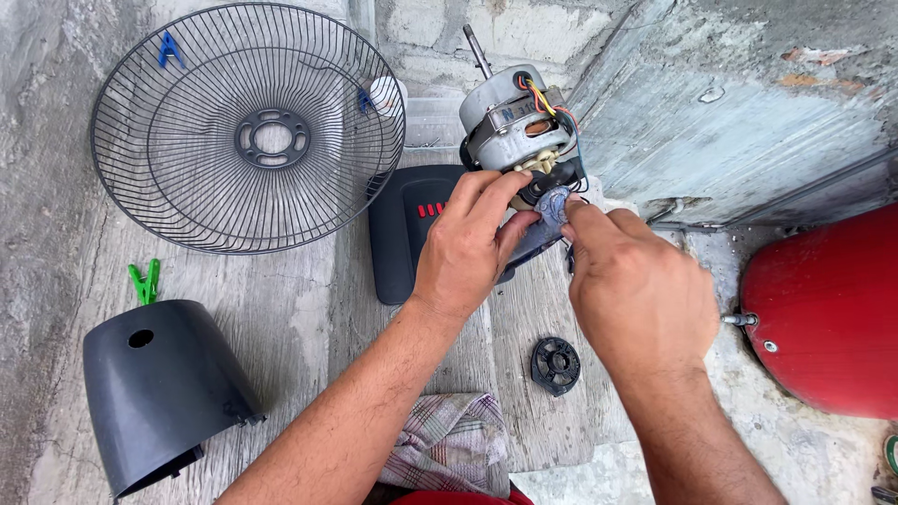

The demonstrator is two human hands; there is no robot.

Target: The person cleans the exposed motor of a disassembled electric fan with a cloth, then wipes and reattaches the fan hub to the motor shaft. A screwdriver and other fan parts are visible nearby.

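Fan motor (513,122) bare, grey, wires exposed, shaft up.

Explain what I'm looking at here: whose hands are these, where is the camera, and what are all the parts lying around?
This is one view from a camera worn on a person's head, looking down at their own two bare hands. The left hand and right hand both grip the lower end of a bare fan motor, which has coloured wires and a shaft pointing up. On the concrete floor lie a round wire fan guard, a dark cone-shaped motor cover, a dark control base with red buttons, a small black round nut, a green clothes peg and a checked cloth. A red tank sits at right.
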